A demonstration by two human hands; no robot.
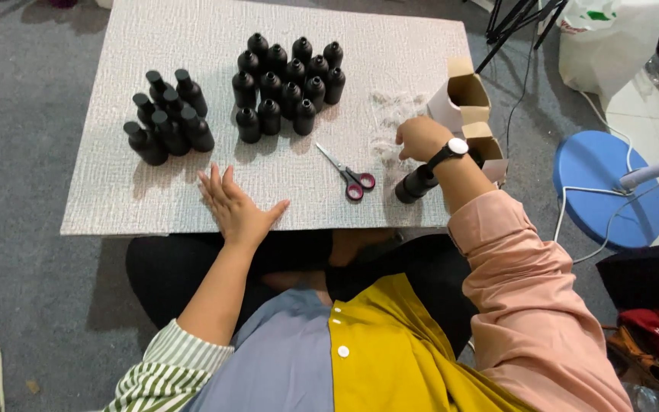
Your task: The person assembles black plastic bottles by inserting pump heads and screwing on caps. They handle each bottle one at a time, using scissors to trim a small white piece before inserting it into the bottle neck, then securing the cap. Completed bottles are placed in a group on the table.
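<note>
My left hand [234, 204] lies flat and open on the pale textured board [192, 46] near its front edge. My right hand [419, 138], with a wristwatch, reaches into a heap of clear plastic wrappers [390, 114]; what its fingers pinch I cannot tell. A single black bottle [415, 185] lies on its side just under that wrist. Red-handled scissors [351, 176] rest between my hands. A large cluster of upright black bottles [287, 84] stands at the middle back, and a smaller cluster [168, 116] stands to the left.
A small open cardboard box [470, 111] sits at the board's right edge. To the right on the floor are a blue round lamp base [608, 187] with a white cable, tripod legs [516, 27] and a white bag [612, 38]. Grey carpet surrounds the board.
</note>
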